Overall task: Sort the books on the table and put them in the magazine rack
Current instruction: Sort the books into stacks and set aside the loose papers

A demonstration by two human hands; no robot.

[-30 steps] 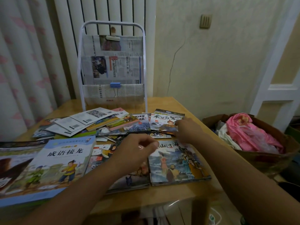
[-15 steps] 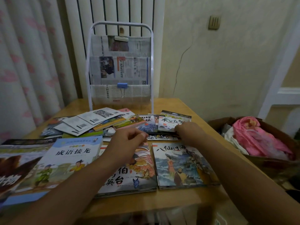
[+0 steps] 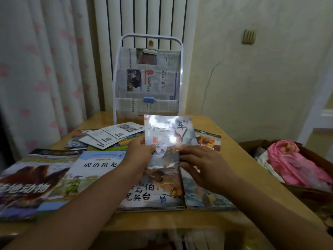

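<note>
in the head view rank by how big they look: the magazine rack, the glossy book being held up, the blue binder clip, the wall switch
1. magazine rack
2. glossy book, raised nearer the camera, so its size is flattered
3. wall switch
4. blue binder clip, close to the switch

Glare whitens the upper left of the thin book [image 3: 168,136] held up between the hands, so only 1 character of its title reads clearly, and its lower edge is covered by the left hand [image 3: 139,152] and right hand [image 3: 201,164]. The book under the right forearm [image 3: 207,197] shows only part of its cover, its title hidden. The brown animal book [image 3: 27,184] runs off the left edge, and the rack's [image 3: 148,76] newspaper print is too small to read.
</note>
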